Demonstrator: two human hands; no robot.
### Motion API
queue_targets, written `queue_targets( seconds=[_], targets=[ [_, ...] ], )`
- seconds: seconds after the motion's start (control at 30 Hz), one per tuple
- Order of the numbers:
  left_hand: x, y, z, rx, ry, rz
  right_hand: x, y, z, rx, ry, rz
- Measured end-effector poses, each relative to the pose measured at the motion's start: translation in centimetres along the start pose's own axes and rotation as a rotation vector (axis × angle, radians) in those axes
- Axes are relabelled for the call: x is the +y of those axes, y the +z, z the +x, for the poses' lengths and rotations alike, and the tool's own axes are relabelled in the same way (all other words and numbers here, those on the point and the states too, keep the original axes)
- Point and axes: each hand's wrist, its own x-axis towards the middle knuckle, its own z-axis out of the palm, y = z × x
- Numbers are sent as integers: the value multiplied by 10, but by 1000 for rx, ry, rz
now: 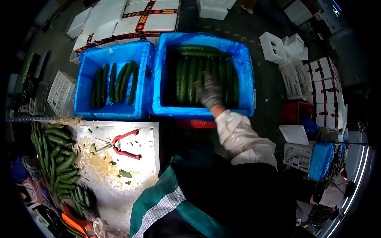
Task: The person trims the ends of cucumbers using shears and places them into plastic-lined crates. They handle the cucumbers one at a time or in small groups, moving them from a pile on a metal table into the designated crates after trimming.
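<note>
My right hand (209,92), in a grey glove with a white sleeve, reaches into the right blue-lined bin (248,79). Its fingers are apart, over a row of dark green cucumbers (192,79); whether they touch is unclear. More cucumbers lie crosswise at that bin's far end. At the lower left, my left hand (91,214), also gloved, is beside cucumbers (81,196) at the metal table's edge; its fingers are mostly hidden. Red-handled shears (119,144) lie with blades apart on the table (145,170), among cucumber scraps and yellowish residue.
The left blue-lined bin (147,63) holds several cucumbers. A cucumber pile (59,158) covers the table's left side, with an orange object (73,220) below it. White foam boxes (149,20) stand behind the bins. Crates (297,156) and a person (333,192) are at right.
</note>
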Motion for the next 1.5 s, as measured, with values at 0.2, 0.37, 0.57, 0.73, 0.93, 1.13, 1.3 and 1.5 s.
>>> queue_targets(
  seconds=[0.2, 0.37, 0.57, 0.73, 0.93, 1.13, 1.3, 1.5],
  targets=[
    [15, -15, -6, 1, -19, 88, 209, 59, 43, 56, 569, -38],
    [53, -47, -17, 227, 138, 160, 253, 87, 69, 56, 507, 342],
    [270, -190, -114, 521, 740, -430, 204, 42, 112, -203, 865, 521],
    [449, -229, -168, 137, 1438, -831, 180, 30, 131, -355, 842, 556],
    [624, -207, -180, -155, 1274, -611, 199, 48, 128, -337, 829, 665],
    [696, -185, -184, -434, 876, -711, 211, 51, 113, -360, 878, 1325],
    [705, -207, -214, -284, 837, -636, 210, 54, 135, -585, 953, 1189],
    [728, -220, -189, -215, 878, -452, 201, 42, 138, -738, 1011, 1371]
  ],
)
